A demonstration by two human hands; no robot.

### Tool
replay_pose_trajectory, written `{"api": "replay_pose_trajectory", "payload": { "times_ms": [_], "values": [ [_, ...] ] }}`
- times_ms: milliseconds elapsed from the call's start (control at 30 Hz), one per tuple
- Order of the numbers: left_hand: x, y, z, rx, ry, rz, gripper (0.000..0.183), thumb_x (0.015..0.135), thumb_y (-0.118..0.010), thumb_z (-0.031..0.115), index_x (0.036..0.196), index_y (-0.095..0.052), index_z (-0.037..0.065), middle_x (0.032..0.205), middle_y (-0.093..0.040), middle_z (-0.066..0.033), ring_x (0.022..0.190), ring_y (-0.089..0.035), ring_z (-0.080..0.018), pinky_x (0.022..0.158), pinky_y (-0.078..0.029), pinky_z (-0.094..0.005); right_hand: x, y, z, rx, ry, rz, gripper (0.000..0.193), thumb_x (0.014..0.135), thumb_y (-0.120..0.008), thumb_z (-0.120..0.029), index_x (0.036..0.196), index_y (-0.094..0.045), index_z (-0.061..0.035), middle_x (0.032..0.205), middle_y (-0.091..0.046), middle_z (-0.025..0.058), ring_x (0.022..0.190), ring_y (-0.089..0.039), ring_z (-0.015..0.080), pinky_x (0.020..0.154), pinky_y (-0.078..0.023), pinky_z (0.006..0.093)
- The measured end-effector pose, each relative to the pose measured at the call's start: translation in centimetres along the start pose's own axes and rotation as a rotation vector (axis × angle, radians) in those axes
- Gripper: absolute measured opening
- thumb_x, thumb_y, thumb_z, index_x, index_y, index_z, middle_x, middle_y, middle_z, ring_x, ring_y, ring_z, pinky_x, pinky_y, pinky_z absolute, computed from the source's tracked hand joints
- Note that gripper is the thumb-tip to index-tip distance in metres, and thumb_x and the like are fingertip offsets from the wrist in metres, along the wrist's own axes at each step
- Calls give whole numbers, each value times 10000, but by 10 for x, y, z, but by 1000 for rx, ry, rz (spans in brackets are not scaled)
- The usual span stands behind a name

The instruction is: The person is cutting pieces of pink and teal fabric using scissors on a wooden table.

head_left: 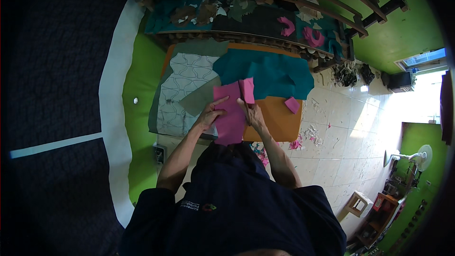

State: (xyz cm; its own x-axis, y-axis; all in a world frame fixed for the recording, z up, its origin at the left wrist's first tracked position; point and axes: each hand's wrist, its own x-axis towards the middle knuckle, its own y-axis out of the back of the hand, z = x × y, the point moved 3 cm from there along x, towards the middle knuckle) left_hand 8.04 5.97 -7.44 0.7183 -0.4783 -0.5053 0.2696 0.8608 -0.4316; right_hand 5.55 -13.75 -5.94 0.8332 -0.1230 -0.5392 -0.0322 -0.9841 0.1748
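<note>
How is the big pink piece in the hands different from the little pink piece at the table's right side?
The big pink piece is long, while the little pink piece is small and squarish. The left hand holds the big one, but no hand touches the little one, which lies near the table's right edge. Both are pink.

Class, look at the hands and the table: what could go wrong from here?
The right hand seems to hold scissors against the pink sheet; a slip might spoil the sheet or nick skin. The left hand grips the sheet's left side, so the sheet could twist. The small pink piece lies near the right edge of the orange tabletop and might be knocked off.
</note>
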Motion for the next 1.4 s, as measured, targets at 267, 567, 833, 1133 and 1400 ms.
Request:
{"api": "replay_pose_trajectory", "payload": {
  "times_ms": [267, 567, 833, 1133, 1400],
  "values": [
    [22, 17, 37, 77, -141, 33, 666, 831, -619, -56, 1465, -488, 103, 1129, -684, -65, 953, -633, -92, 835, -516, -217, 5, 9, -2, 69, 101, -32, 628, 813, -719, -614, 895, -600, -3, 653, -549, 40, 543, -535, 132, 509, -435, 304],
    [4, 87, -47, 318, -202, 715, 168, 831, -703, 121, 977, -699, 38, 921, -678, -64, 898, -624, -167, 817, -478, -310, -34, 12, 73, 25, -5, 23, 534, 857, -727, -499, 864, -662, 31, 698, -624, 65, 634, -595, 157, 590, -468, 338],
    [-33, 36, -107, 880, -445, 575, 171, 732, -775, 99, 886, -702, 88, 828, -524, -71, 821, -552, -239, 747, -487, -362, -113, 19, 105, -240, 31, -37, 441, 878, -724, -406, 971, -706, 25, 782, -697, 130, 725, -636, 187, 687, -489, 334],
    [-17, -9, -48, -90, 133, 64, 493, 779, -751, 51, 1264, -667, 70, 1050, -705, -56, 881, -672, -131, 809, -560, -259, -155, 14, 74, -183, -33, -21, 525, 884, -702, -491, 808, -670, 27, 638, -586, 82, 621, -517, 140, 581, -422, 349],
    [-29, -47, 48, 95, -282, -34, 676, 776, -765, -39, 1407, -537, 50, 1156, -688, -97, 973, -671, -132, 904, -553, -271, -157, 11, 43, -130, 172, -91, 629, 890, -638, -583, 938, -654, 43, 740, -677, 138, 680, -640, 244, 683, -505, 381]
  ]
}}
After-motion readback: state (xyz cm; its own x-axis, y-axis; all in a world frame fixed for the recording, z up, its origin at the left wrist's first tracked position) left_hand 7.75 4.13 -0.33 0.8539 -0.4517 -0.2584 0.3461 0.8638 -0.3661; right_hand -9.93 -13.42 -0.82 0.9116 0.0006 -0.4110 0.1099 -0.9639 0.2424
